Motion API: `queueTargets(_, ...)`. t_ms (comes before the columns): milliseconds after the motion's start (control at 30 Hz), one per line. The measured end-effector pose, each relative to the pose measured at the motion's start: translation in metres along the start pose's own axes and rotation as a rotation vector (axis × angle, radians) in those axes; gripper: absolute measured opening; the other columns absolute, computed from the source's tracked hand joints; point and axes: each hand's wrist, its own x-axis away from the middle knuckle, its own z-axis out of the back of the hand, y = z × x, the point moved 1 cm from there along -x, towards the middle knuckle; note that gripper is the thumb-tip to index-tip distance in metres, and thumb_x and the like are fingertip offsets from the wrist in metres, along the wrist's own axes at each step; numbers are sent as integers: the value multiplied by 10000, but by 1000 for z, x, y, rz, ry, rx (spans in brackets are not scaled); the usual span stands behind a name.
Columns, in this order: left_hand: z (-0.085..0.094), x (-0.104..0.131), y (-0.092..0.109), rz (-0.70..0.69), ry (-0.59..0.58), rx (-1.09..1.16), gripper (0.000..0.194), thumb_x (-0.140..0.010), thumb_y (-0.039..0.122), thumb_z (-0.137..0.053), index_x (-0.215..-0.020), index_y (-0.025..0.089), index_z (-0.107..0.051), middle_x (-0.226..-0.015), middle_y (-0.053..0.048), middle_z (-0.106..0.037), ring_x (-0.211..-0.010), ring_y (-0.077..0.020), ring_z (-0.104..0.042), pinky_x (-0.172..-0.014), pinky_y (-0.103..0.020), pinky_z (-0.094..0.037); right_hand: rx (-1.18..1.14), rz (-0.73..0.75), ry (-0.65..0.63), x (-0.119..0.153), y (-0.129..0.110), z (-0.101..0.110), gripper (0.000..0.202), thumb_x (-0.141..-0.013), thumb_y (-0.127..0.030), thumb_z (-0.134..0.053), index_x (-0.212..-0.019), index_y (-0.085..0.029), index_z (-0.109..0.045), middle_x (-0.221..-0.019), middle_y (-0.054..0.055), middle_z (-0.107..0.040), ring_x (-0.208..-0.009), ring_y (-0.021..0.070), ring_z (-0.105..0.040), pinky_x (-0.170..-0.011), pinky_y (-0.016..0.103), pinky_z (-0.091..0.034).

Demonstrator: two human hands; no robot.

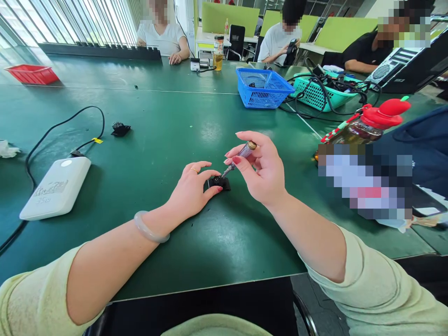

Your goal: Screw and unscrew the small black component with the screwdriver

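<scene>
On the green table point(168, 140), a small black part point(224, 184) is pinched between the thumb and fingers of my left hand point(192, 189). My right hand point(268, 170) grips a small screwdriver point(241, 154) with a purplish handle and a gold-coloured end cap. Its shaft slants down to the left, and the tip meets the top of the black part. Exactly where the tip sits is too small to make out. Another small black piece point(121, 129) lies farther off to the left.
A white power bank point(58, 186) with a black cable lies at left. A red basket point(31, 73) stands far left; blue point(264, 88) and teal point(318, 93) baskets, the latter with cables, stand beyond my hands. A red-lidded bottle point(364, 123) is at right. Several people sit across.
</scene>
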Motion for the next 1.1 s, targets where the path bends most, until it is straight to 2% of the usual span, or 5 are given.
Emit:
queueTargets(233,0,-2,-1,-15,18,9,240,-878,307,-698,-1103,229,-730,-1320,-96,-627,-1315,-317,-484,-1142,-547,-404,-19,46,-7,0,0,-1,321,-923,-392,-684,-1213,-306,-576,-928,-11,-683,-831,173,-719,-794,384,-654)
queueTargets(467,1,-1,0,-32,5,24,229,-876,279,-695,-1098,238,-727,-1230,-69,-683,-1250,-302,-530,-1127,-536,-411,-16,28,6,2,6,-1,381,-991,-445,-560,-1344,-314,-502,-976,23,-690,-873,194,-722,-802,430,-653)
queueTargets(667,3,-2,1,-45,-19,35,241,-888,217,-650,-1115,231,-730,-1183,-64,-717,-1210,-286,-558,-1104,-508,-430,-53,18,-25,2,4,0,358,-1021,-456,-492,-1352,-319,-484,-989,23,-696,-834,181,-716,-820,432,-649)
queueTargets(933,3,-3,0,-56,-15,63,274,-844,347,-735,-1093,234,-743,-1111,-70,-740,-1199,-310,-574,-1101,-518,-425,-40,11,-43,2,1,1,361,-1021,-474,-482,-1344,-311,-477,-999,26,-690,-814,181,-711,-811,439,-650)
queueTargets(1100,2,-2,1,-72,-16,67,228,-867,338,-709,-1065,231,-745,-1102,-62,-747,-1191,-304,-574,-1105,-518,-418,-72,40,-39,4,-1,1,311,-1035,-416,-471,-1327,-308,-488,-976,18,-683,-789,169,-706,-770,413,-645)
